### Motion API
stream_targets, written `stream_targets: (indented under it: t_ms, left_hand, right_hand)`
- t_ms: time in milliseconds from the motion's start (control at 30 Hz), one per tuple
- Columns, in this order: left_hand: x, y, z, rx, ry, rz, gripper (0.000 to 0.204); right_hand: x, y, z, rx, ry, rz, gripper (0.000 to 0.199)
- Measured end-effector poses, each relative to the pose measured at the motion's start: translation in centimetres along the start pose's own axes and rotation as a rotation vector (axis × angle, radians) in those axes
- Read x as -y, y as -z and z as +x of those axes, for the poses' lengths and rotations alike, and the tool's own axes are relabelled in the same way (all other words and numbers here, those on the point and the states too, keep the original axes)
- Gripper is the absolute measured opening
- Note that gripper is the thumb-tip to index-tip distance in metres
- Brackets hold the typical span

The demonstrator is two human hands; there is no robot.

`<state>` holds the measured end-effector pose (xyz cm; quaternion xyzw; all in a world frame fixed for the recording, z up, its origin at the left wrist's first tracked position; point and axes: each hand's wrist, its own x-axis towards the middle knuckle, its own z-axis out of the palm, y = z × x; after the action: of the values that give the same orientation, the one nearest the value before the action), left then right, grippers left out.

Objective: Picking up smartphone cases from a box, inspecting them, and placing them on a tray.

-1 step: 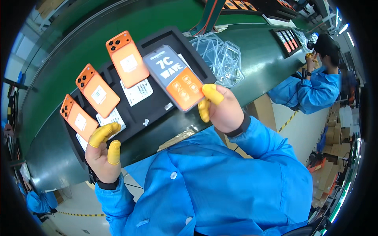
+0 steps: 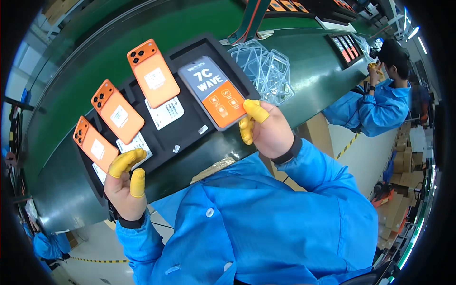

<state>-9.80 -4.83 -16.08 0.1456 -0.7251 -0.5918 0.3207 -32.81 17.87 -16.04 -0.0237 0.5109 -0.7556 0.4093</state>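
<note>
1. Far left, an orange phone (image 2: 95,144) lies back-up in the black tray (image 2: 190,128), camera cluster toward the far end, a white sticker on its back.
2. Just below it is the left hand (image 2: 126,187), raised from a blue sleeve with the wrist bent back. Its yellow-capped fingers (image 2: 124,161) curl loosely at the tray's near edge; the capped thumb sits apart from them, and nothing is pinched. Whether the fingertips actually touch the tray, I cannot tell.
3. Next along, a second orange phone (image 2: 118,111) rests in its own slot, tilted the same way, with a white leaflet (image 2: 135,146) tucked beneath its lower end.
4. A third orange phone (image 2: 153,73) sits further up the tray, with another white leaflet (image 2: 165,113) below it.
5. Now the screen-up phone (image 2: 213,91), grey film on top, orange panel below, over the tray's right end.
6. The right hand (image 2: 266,130) pinches that phone's lower right corner, capped thumb on top and capped fingers underneath, wrist cocked toward the body.
7. Beyond, clear plastic cases (image 2: 266,66) pile on the green conveyor belt (image 2: 313,71).
8. Far right, a co-worker (image 2: 375,104) in blue sits at the belt.
</note>
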Motion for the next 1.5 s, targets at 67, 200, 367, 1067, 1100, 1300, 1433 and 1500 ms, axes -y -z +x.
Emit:
stream_targets:
  t_ms: [67, 200, 367, 1067, 1100, 1300, 1433, 1500]
  left_hand:
    - [0.3, 0.2, 0.0, -0.020, 0.030, 0.000, 0.030]
    - [0.4, 0.4, -0.2, -0.010, 0.024, 0.043, 0.023]
    - [0.4, 0.4, -0.5, -0.024, 0.043, 0.026, 0.022]
    - [0.6, 0.8, -0.4, 0.009, 0.036, 0.003, 0.032]
    - [0.6, 0.8, -0.5, 0.011, 0.037, 0.002, 0.032]
    - [0.5, 0.7, -0.4, -0.003, 0.048, -0.015, 0.033]
    - [0.4, 0.7, -0.5, -0.016, 0.052, -0.020, 0.034]
    - [0.6, 0.8, -0.5, -0.016, 0.054, -0.033, 0.034]
  right_hand:
    - [0.5, -0.6, 0.1, -0.037, 0.013, -0.022, 0.021]
    - [1.5, -1.7, 0.1, -0.113, -0.031, -0.109, 0.022]
    - [2.3, -2.2, -0.1, -0.129, -0.007, -0.187, 0.024]
    - [2.0, -3.1, -0.3, 0.068, 0.092, -0.313, 0.045]
    - [1.9, -3.1, -0.6, 0.074, 0.136, -0.327, 0.043]
    - [3.8, 1.1, 2.6, -0.153, 0.624, -0.659, 0.028]
    - [6.6, 5.7, 6.4, -0.518, 0.758, -1.448, 0.030]
    - [6.3, 6.7, 6.3, -0.514, 0.585, -1.642, 0.034]
